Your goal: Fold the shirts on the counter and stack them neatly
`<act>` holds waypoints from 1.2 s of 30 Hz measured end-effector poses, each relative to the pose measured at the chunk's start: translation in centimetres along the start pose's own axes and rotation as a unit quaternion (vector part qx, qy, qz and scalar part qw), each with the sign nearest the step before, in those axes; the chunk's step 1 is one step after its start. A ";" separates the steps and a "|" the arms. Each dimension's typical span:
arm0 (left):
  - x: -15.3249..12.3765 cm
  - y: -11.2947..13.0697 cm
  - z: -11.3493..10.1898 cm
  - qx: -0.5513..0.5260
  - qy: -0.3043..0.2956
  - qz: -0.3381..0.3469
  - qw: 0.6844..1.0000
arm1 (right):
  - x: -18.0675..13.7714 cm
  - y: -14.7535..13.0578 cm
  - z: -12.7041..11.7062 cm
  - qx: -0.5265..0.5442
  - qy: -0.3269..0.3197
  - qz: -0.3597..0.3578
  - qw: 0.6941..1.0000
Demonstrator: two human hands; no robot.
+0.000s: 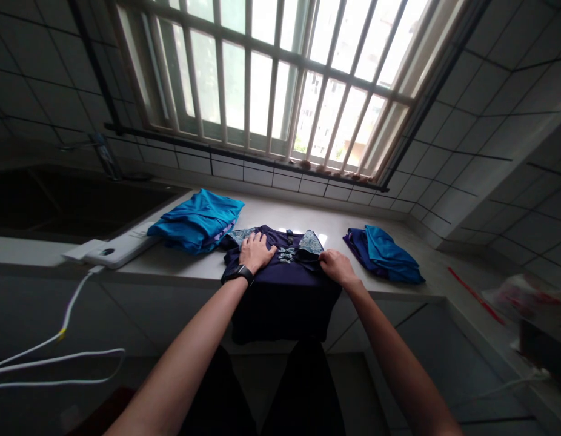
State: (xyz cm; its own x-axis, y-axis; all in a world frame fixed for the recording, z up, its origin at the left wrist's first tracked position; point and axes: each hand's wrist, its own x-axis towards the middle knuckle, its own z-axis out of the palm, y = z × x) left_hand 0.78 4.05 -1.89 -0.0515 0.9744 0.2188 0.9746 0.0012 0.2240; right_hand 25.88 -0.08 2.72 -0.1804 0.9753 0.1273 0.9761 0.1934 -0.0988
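Daylight enters a barred window [266, 79] in white tiled walls [484, 115], above a pale countertop [366, 227] with a dark sink [66, 203].

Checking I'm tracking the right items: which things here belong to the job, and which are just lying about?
Job: left hand, right hand, navy garment with frog fasteners.
Lying about: folded teal garment, folded navy-and-teal garment, white corded device.

A person's left hand [257, 252], black watch [239, 274] at the wrist, and right hand [337, 268] rest on a navy frog-buttoned garment [280, 297] at a white surface [375, 224]; folded blue clothing [196, 221] lies at 10 o'clock, a blue-and-navy bundle [383, 257] at 2 o'clock.
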 end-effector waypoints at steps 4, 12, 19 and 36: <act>0.0 -0.1 0.1 0.007 0.007 0.003 1.000 | 0.2 0.7 -0.2 0.100 0.079 -0.013 0.992; 0.1 -0.2 0.3 0.006 0.009 0.000 1.000 | 1.3 1.1 0.8 0.240 0.053 -0.071 0.967; 0.2 -0.3 0.5 0.004 0.009 0.004 1.000 | 3.0 -2.8 3.6 0.038 0.015 -0.009 0.999; 0.3 -0.3 0.5 0.007 0.003 -0.005 1.000 | 3.6 -2.6 4.3 -0.002 -0.003 0.004 1.000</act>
State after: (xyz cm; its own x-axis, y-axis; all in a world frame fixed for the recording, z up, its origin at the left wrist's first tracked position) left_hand 0.60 4.45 -2.37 -0.0631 0.9730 0.2218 0.9769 0.0148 0.2133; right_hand 22.20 3.37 -0.85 -0.1727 0.9776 0.1205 0.9782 0.1845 -0.0955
